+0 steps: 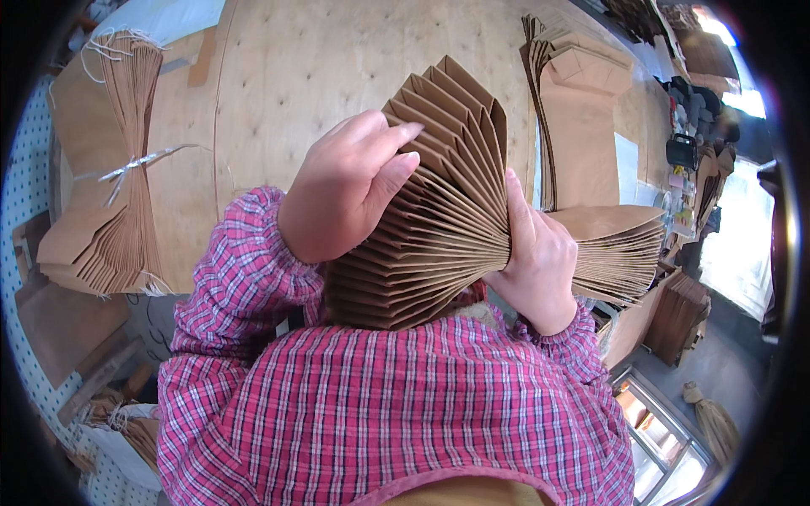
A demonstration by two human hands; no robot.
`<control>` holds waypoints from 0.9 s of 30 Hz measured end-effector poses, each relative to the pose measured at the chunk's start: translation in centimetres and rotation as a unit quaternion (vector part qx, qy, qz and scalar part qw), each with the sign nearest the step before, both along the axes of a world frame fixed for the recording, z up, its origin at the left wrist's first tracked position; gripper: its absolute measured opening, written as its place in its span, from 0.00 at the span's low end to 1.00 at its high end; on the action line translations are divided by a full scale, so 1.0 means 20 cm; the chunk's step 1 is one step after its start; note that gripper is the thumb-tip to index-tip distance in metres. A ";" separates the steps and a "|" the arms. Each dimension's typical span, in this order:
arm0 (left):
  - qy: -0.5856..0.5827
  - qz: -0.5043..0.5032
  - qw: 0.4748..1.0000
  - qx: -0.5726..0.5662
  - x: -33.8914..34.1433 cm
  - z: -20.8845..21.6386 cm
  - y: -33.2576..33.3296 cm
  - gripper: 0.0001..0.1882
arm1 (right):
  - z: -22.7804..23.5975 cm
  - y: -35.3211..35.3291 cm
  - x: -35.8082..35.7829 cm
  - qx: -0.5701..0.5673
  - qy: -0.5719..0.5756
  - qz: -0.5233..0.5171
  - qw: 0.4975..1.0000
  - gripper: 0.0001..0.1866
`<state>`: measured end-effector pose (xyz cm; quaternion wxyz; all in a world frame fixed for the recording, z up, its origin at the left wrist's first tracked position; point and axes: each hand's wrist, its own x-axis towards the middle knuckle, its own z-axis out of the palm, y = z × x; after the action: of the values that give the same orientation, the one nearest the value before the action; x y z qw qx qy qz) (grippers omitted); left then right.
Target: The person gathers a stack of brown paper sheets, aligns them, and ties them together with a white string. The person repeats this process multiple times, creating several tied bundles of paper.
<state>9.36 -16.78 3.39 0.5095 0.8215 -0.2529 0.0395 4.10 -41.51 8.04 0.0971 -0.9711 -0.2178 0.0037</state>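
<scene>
Plywood makes the big surface [337, 59], with a tied bundle of paper bags [118, 169] lying on its left part. Close to the chest, a fanned stack of brown paper bags [439, 211] looks light, bendy and easy to crease. The left hand [350, 181] curls over its folds; the right hand [540, 253] pinches the tight end, the best place to hold.

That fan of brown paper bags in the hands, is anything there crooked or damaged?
Nothing looks damaged. The stack of paper bags is splayed like a fan between the left hand and right hand, held that way, not torn. The tied bundle lies neatly on the plywood table.
</scene>
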 end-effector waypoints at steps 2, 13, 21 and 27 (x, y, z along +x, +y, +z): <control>-0.035 -0.001 0.999 0.000 0.02 -0.01 0.01 0.11 | 0.00 0.00 0.00 -0.011 0.005 -0.002 1.000 0.53; -0.020 -0.050 0.995 -0.082 0.15 -0.04 -0.02 0.06 | 0.01 0.01 -0.02 -0.020 0.002 -0.004 1.000 0.52; 0.033 -0.062 0.997 -0.019 0.22 0.01 -0.07 0.11 | 0.03 0.00 -0.02 -0.040 0.016 0.007 0.999 0.52; -0.025 -0.003 1.000 -0.004 0.13 -0.08 0.01 0.21 | 0.00 -0.01 -0.01 -0.025 0.000 0.021 0.999 0.48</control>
<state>12.05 -16.51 1.73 0.5061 0.8176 -0.2681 0.0594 3.99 -41.63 8.03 0.0731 -0.9685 -0.2376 0.0110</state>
